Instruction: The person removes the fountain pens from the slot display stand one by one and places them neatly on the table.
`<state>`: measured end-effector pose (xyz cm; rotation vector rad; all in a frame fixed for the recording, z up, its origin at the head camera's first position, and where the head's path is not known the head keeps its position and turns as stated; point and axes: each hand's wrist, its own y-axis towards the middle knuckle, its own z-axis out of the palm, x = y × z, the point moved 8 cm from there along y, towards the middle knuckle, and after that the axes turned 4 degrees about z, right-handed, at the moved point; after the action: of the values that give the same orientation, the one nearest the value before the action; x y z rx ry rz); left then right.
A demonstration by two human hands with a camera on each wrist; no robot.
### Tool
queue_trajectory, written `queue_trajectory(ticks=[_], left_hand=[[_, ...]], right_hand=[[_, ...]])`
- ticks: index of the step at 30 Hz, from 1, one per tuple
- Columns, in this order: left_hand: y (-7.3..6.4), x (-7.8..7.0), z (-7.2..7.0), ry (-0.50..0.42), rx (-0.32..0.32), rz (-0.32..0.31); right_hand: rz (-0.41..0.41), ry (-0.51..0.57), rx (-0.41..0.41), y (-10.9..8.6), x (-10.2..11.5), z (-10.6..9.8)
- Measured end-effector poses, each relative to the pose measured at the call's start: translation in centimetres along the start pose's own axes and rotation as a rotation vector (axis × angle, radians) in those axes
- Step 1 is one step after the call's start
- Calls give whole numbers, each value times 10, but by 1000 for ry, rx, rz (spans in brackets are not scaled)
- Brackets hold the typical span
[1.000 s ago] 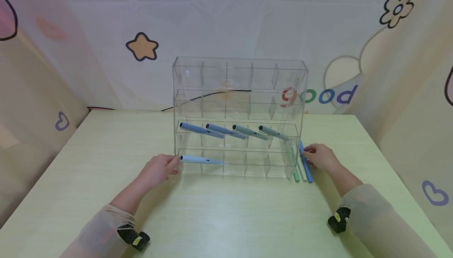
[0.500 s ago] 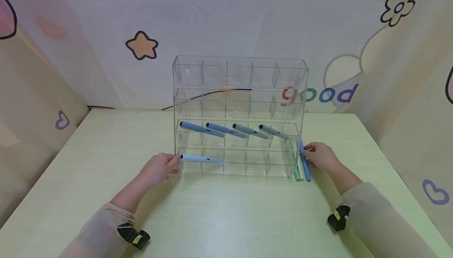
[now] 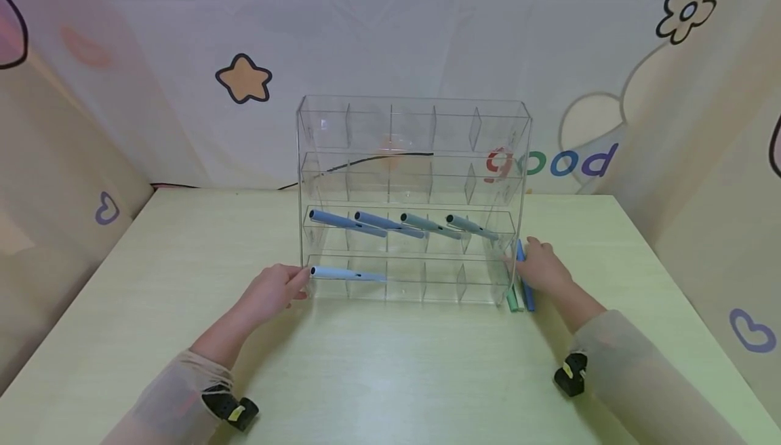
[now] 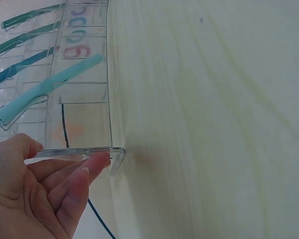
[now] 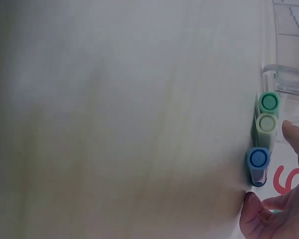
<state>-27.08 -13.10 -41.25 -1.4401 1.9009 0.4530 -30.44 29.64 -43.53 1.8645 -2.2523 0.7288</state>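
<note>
A clear acrylic rack (image 3: 442, 294) with divided tiers stands on the table. My left hand (image 3: 271, 294) pinches its left side panel, thumb on one face and fingers on the other in the left wrist view. A light blue marker pen (image 3: 335, 273) lies in the bottom tier's left end. Above it, two blue marker pens (image 3: 348, 222) and two grey-green ones (image 3: 430, 226) slant in one tier. By the rack's right side lie a green marker (image 5: 269, 102), a pale green marker (image 5: 266, 124) and a blue marker (image 5: 258, 159). My right hand (image 3: 543, 268) spreads over these three, thumb and fingers apart.
The pale wooden table (image 3: 390, 370) reaches back to a printed cloth (image 3: 390, 38) with a star and coloured letters. More cloth hangs along both sides. A black camera is strapped to each sleeve.
My right hand has let go of the blue marker and shifted left across the loose markers, its fingers spreading. The pale green marker has moved left against the green one. My left hand stays put.
</note>
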Motion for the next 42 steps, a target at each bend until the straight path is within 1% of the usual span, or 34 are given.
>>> queue_trajectory(ticks=[4, 13, 17, 23, 27, 31, 35, 38, 42], left_hand=[[-1, 0, 0, 1, 2, -5], [0, -1, 0, -3, -3, 5], [-1, -1, 0, -1, -3, 10], [-1, 0, 0, -12, -5, 6], [0, 0, 1, -6, -3, 7], [0, 0, 2, -5, 1, -2], [-1, 1, 4, -13, 1, -12], [0, 1, 3, -19, -3, -10], [0, 1, 1, -18, -11, -11]], right_hand=[[12, -12, 16, -3, 5, 1], [-4, -5, 25, -6, 10, -1], [-30, 16, 35, -6, 10, -4], [-111, 20, 2, -4, 9, -9], [-130, 19, -9, -2, 7, -10], [-101, 10, 8, 1, 6, -7], [-49, -8, 39, 2, 6, -2], [-24, -24, 42, 1, 7, -2], [-14, -58, 32, 2, 11, -3]])
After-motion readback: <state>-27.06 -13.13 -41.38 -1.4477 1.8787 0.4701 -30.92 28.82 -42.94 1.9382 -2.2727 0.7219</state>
